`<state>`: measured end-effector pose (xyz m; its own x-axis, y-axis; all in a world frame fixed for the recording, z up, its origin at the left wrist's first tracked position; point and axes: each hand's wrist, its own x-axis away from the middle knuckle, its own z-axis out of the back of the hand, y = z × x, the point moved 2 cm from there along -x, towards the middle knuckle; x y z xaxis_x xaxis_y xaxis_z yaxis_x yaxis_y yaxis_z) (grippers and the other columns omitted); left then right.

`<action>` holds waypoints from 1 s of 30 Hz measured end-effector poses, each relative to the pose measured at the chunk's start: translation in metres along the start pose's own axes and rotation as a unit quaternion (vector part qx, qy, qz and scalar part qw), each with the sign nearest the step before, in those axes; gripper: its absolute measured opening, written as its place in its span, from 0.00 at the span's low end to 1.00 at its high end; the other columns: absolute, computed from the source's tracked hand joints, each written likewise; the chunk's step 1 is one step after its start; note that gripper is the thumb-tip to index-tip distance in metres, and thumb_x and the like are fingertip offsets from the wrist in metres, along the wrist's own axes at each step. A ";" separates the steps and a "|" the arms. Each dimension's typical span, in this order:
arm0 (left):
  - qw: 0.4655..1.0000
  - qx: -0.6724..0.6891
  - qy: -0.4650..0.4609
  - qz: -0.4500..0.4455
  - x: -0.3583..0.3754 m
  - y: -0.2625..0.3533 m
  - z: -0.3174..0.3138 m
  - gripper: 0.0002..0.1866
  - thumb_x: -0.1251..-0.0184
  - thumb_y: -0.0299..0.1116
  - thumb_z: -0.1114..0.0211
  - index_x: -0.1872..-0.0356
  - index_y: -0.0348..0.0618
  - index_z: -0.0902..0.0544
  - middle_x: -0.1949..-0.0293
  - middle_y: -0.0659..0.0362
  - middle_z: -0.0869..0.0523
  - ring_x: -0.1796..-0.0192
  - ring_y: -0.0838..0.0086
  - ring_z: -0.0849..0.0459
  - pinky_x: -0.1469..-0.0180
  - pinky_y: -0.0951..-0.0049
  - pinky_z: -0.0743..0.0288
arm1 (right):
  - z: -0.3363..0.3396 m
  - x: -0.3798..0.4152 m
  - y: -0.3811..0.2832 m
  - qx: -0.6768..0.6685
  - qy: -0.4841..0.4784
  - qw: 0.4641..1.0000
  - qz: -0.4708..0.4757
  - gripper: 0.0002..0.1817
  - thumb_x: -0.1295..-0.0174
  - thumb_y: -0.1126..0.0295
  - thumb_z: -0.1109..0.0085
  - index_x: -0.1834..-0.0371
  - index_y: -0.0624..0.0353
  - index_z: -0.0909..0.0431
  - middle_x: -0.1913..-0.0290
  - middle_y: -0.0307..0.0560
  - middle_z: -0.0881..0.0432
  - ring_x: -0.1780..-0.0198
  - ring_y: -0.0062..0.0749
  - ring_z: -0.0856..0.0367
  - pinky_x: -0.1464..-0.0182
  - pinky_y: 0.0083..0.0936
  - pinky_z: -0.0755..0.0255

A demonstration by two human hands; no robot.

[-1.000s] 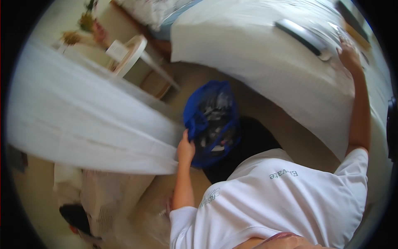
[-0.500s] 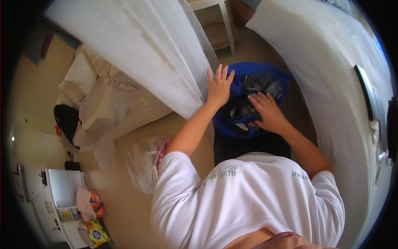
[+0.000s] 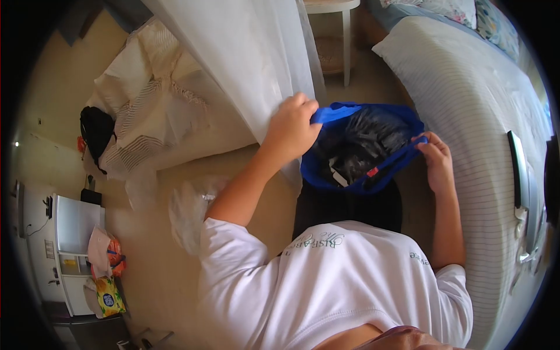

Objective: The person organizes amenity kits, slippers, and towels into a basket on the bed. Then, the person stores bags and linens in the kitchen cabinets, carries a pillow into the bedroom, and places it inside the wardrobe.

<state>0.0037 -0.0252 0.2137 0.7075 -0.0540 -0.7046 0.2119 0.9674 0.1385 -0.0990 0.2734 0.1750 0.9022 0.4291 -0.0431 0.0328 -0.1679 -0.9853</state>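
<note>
A blue bag [image 3: 402, 166] stands with its mouth spread wide in front of my legs. My left hand [image 3: 293, 129] is closed round the bag's rim or handle on the left side. On the opposite side, my right hand [image 3: 436, 153] pinches a blue strap of the bag. Inside lies crumpled, shiny black plastic [image 3: 376, 137], along with a white piece [image 3: 338, 173] and a small red item [image 3: 372, 172] that I cannot identify. The bottom of the bag is hidden.
A bed with a striped white cover [image 3: 449, 99] runs along the right, bearing a dark-screened device [image 3: 515, 163]. White curtain [image 3: 251, 64] hangs at the left. Clear plastic [image 3: 189, 213] lies on the floor. Behind the bag stands a white side table [image 3: 346, 46].
Both hands were open over the bag; now each has closed on one side of it. The right hand moved outward to the right, and the bag's mouth is spread wider.
</note>
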 end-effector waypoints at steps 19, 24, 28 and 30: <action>0.883 0.356 -0.294 0.079 0.076 0.167 -0.113 0.13 0.36 0.39 0.36 0.67 0.36 0.17 0.64 0.46 0.15 0.56 0.54 0.18 0.50 0.63 0.27 | -0.178 -0.070 0.149 0.454 -0.588 0.665 -0.076 0.21 0.54 0.66 0.40 0.53 0.58 0.19 0.62 0.53 0.16 0.65 0.39 0.17 0.61 0.33 0.24; 0.902 0.361 -0.234 0.024 0.099 0.142 -0.114 0.14 0.36 0.37 0.36 0.63 0.34 0.18 0.66 0.49 0.15 0.59 0.55 0.17 0.52 0.64 0.27 | -0.167 -0.073 0.159 0.459 -0.583 0.665 -0.093 0.20 0.52 0.67 0.41 0.53 0.56 0.19 0.61 0.52 0.16 0.64 0.40 0.17 0.60 0.34 0.24; 0.821 0.509 -0.144 0.216 0.113 0.137 -0.112 0.11 0.34 0.35 0.37 0.60 0.36 0.19 0.64 0.57 0.15 0.61 0.66 0.17 0.54 0.71 0.26 | -0.161 -0.077 0.162 0.457 -0.572 0.675 -0.093 0.19 0.51 0.68 0.42 0.53 0.55 0.19 0.61 0.52 0.16 0.63 0.41 0.17 0.59 0.35 0.24; 0.710 0.602 -0.107 0.350 0.119 0.132 -0.118 0.09 0.34 0.33 0.38 0.59 0.38 0.19 0.64 0.61 0.16 0.62 0.73 0.17 0.56 0.76 0.26 | -0.155 -0.077 0.162 0.458 -0.561 0.683 -0.095 0.19 0.50 0.68 0.43 0.53 0.55 0.19 0.60 0.51 0.16 0.62 0.42 0.17 0.59 0.35 0.24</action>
<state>0.0364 0.1257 0.0659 0.9824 0.1749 -0.0648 0.0882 -0.1293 0.9877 -0.0967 0.0760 0.0443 0.0038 0.8617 0.5073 -0.6426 0.3908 -0.6591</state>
